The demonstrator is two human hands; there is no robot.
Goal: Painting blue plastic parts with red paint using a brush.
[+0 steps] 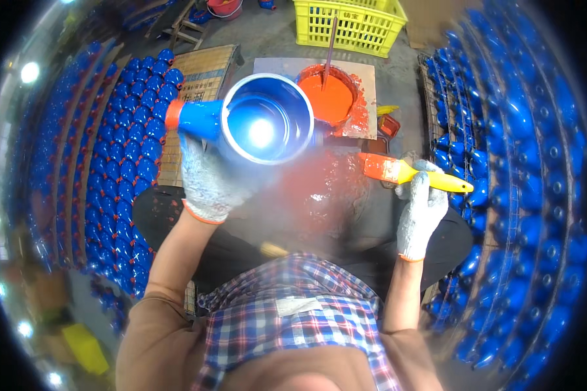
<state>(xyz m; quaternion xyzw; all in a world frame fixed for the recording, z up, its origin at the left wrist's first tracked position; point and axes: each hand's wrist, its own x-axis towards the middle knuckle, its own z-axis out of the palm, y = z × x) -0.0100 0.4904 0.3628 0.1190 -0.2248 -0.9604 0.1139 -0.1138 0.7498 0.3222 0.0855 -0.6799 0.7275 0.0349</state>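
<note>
My left hand (207,179), in a white knit glove with an orange cuff, grips a blue metal housing (200,120) from below. The housing's wide round mouth faces up, with a bare metal rim and a shiny blue inside. A side neck points left and ends in an orange-red face. In my right hand (421,212), gloved the same way, a yellow-handled paintbrush (440,181) is pinched, its orange-coated bristles pointing left toward the housing, apart from it. Beyond the housing stands a tub of orange paint (329,98) with a stick (331,49) in it.
The tub rests on a paint-splashed board (366,78). A yellow crate (352,29) stands behind it; a red bucket (225,8) is at the far left. Racks of blue housings (134,130) line my left, and more blue housings (518,163) fill racks on my right. Orange paint (319,195) covers the area between my knees.
</note>
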